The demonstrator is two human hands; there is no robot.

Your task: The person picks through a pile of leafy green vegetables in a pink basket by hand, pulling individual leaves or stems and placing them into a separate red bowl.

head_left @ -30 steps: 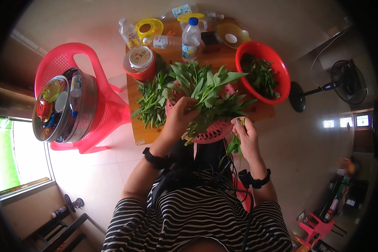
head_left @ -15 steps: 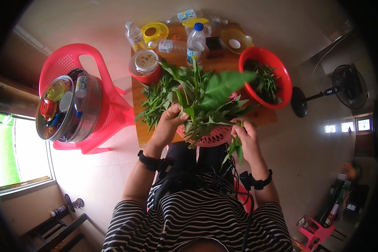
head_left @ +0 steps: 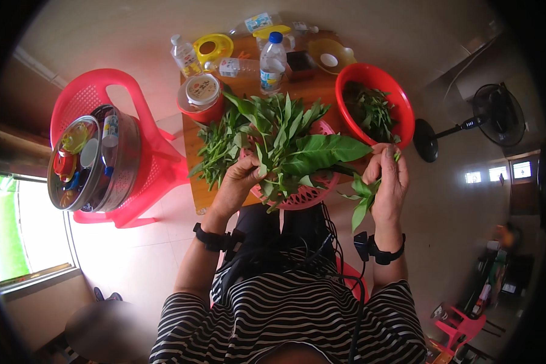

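Note:
My left hand (head_left: 241, 179) is closed on a bunch of leafy green stems (head_left: 288, 130), with one broad leaf (head_left: 324, 154) spreading to the right. Under the bunch sits a pink openwork basket (head_left: 309, 197), partly hidden by leaves. In my right hand (head_left: 387, 179) is a small leafy sprig (head_left: 364, 197), pinched between the fingers and hanging down. That hand is just below a red basin (head_left: 406, 124), which holds picked dark green leaves (head_left: 373, 112). More stems (head_left: 212, 155) lie piled on the table to the left of the bunch.
On the wooden table (head_left: 198, 189) stand a blue-capped bottle (head_left: 273, 64), a lidded tub (head_left: 202, 91) in a red container, and several clear bottles. At left, a pink chair (head_left: 158, 176) bears a metal pot (head_left: 130, 158) of small items. A black fan (head_left: 497, 115) stands right.
My right hand has moved right and up with the sprig, away from the bunch toward the red basin. My left hand keeps hold of the bunch.

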